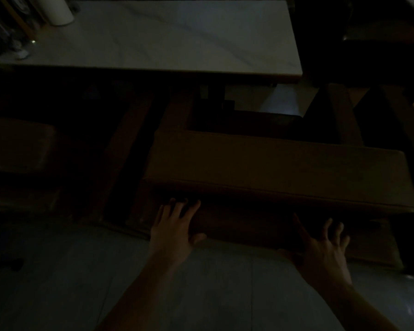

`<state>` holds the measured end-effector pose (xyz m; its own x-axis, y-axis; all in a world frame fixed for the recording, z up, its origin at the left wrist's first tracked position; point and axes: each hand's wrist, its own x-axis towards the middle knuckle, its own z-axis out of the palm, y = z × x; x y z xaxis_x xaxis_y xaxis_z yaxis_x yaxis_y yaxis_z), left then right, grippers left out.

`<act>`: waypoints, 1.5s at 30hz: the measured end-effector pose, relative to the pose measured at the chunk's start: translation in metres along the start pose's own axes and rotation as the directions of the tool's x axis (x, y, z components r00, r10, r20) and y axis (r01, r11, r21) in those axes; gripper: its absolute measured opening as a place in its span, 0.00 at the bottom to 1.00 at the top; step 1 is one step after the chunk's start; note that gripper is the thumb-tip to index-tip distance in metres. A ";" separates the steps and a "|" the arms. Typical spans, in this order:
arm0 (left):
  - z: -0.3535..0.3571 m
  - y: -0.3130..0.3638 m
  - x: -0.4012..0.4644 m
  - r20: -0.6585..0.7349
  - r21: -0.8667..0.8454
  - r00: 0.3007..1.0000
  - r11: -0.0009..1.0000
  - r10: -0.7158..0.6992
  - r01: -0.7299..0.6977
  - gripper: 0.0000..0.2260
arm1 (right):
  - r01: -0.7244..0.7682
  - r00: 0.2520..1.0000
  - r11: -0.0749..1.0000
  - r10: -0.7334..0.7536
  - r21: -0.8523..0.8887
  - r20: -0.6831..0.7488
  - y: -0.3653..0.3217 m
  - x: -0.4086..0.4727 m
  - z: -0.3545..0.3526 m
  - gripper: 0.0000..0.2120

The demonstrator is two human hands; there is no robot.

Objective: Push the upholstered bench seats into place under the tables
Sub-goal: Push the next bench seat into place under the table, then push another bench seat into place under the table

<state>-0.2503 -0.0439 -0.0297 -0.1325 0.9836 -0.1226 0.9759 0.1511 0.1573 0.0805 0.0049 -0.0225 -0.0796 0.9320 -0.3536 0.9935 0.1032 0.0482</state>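
Room: very dim; pale tiled floor (pixel 201 283) nearest camera, glossy highlights at right edge.
Landmark: white marble-look table (pixel 153 37), top of view, long axis left-right.
On table: white cylinder (pixel 60 10) at far-left corner; small items beside it too dark to identify.
Bench: upholstered bench seat (pixel 273 168), brown, on near side of table and below its level, not tucked under; dark gap and table base visible between bench and tabletop edge.
Bench axis: long axis left-right, roughly parallel to table edge but skewed, right end angled nearer camera; right end runs out past table's right end.
Bench front: dark front panel below cushion seam, facing camera.
Left hand: left hand (pixel 175 225) near bench's left end, palm flat on front panel just under cushion edge, fingers spread and pointing toward table, not curled around anything.
Right hand: right hand (pixel 325 247) further right on same panel, fingers splayed and slightly bent, thumb out to left; contact looks likely, too dark to confirm. Nothing clasped.
Bench vs hands: cushion sits on table side of both hands, between hands and table.
Second seat: another padded brown seat (pixel 17 144) left of bench, near side of table, mostly in shadow.
Right of table: dark furniture, detail not readable.
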 end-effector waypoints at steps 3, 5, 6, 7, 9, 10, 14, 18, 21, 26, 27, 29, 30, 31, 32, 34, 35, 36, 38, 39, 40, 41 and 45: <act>0.001 0.000 -0.008 0.003 -0.015 1.000 1.000 -0.015 0.015 0.37 | -0.018 1.000 1.000 0.018 0.010 0.018 0.001 -0.006 0.002 0.43; 0.005 -0.001 -0.013 0.001 -0.018 1.000 1.000 -0.011 0.011 0.37 | -0.014 0.998 1.000 0.015 -0.014 0.058 0.001 -0.009 0.003 0.43; 0.008 -0.001 -0.014 0.002 -0.022 1.000 1.000 -0.008 0.008 0.37 | -0.011 0.997 1.000 0.013 -0.018 0.074 0.001 -0.009 0.002 0.43; 0.010 -0.002 -0.015 0.001 -0.030 1.000 1.000 -0.005 0.005 0.37 | -0.010 0.996 1.000 0.011 -0.019 0.090 0.000 -0.010 0.001 0.43; 0.013 -0.005 -0.013 0.007 -0.048 1.000 0.999 -0.007 0.008 0.37 | -0.008 0.995 1.000 0.009 -0.013 0.098 -0.002 -0.010 0.000 0.43; 0.014 -0.005 -0.013 0.016 -0.052 1.000 0.999 -0.006 0.007 0.37 | -0.010 0.995 1.000 0.011 -0.006 0.097 -0.002 -0.010 -0.001 0.43; 0.014 -0.005 -0.012 0.053 -0.059 0.998 0.998 -0.015 0.018 0.36 | -0.012 0.996 1.000 0.012 -0.004 0.085 -0.002 -0.012 0.000 0.43; 0.002 0.003 -0.008 0.120 -0.037 0.991 0.997 -0.064 0.069 0.37 | -0.007 0.996 1.000 0.008 -0.012 0.087 -0.001 -0.009 0.001 0.43; -0.008 0.010 -0.008 0.170 0.017 0.982 0.996 -0.085 0.084 0.39 | 0.009 0.993 1.000 -0.009 0.004 0.119 0.001 -0.009 -0.009 0.43; -0.027 0.039 -0.011 0.230 0.078 0.964 0.990 -0.131 0.116 0.38 | 0.054 0.984 0.986 -0.080 0.159 0.160 0.021 -0.010 -0.027 0.42; -0.032 0.050 -0.013 0.224 0.060 0.967 0.992 -0.121 0.110 0.38 | 0.056 0.986 0.979 -0.086 0.196 0.145 0.026 -0.014 -0.029 0.43; -0.040 0.078 -0.018 0.220 -0.003 0.973 0.998 -0.065 0.068 0.36 | 0.065 0.988 0.968 -0.097 0.241 0.123 0.038 -0.027 -0.032 0.43; -0.043 0.093 -0.021 0.234 -0.039 0.972 0.998 -0.031 0.041 0.36 | 0.067 0.987 0.964 -0.102 0.258 0.126 0.043 -0.034 -0.034 0.42; -0.045 0.110 -0.022 0.258 -0.069 0.966 0.997 0.001 0.017 0.36 | 0.070 0.986 0.958 -0.108 0.277 0.125 0.050 -0.041 -0.036 0.42; -0.047 0.128 -0.024 0.283 -0.093 0.959 0.996 0.032 -0.006 0.36 | 0.070 0.987 0.953 -0.110 0.295 0.120 0.058 -0.047 -0.039 0.42; -0.051 0.165 -0.025 0.326 -0.122 0.941 0.991 0.096 -0.058 0.36 | 0.043 0.991 0.947 -0.080 0.320 0.106 0.079 -0.057 -0.046 0.43; -0.052 0.184 -0.025 0.343 -0.132 0.931 0.987 0.127 -0.086 0.36 | 0.023 0.994 0.942 -0.059 0.335 0.097 0.093 -0.062 -0.050 0.42; -0.054 0.204 -0.026 0.357 -0.140 0.921 0.984 0.156 -0.112 0.36 | 0.009 0.996 0.937 -0.040 0.350 0.084 0.109 -0.068 -0.056 0.41; -0.057 0.246 -0.027 0.378 -0.137 0.903 0.977 0.203 -0.162 0.35 | -0.010 0.998 0.930 -0.014 0.367 0.062 0.147 -0.081 -0.068 0.39; -0.059 0.269 -0.028 0.387 -0.129 0.895 0.974 0.221 -0.185 0.34 | -0.018 0.999 0.928 0.000 0.372 0.049 0.169 -0.088 -0.073 0.38; -0.061 0.292 -0.030 0.392 -0.124 0.889 0.971 0.238 -0.205 0.34 | -0.022 0.999 0.926 0.009 0.378 0.038 0.194 -0.094 -0.074 0.38; -0.063 0.317 -0.033 0.391 -0.122 0.884 0.966 0.258 -0.227 0.34 | -0.036 0.999 0.924 0.024 0.381 0.035 0.219 -0.100 -0.076 0.38; -0.070 0.419 -0.056 0.337 -0.142 0.886 0.947 0.319 -0.287 0.33 | -0.100 0.995 0.910 0.103 0.403 0.014 0.331 -0.132 -0.078 0.39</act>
<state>0.1534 -0.0285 0.1115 0.2522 0.8863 -0.3884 0.9381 -0.1254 0.3229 0.4139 -0.0566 0.1125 0.0239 0.9326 -0.3602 0.9446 -0.1391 -0.2975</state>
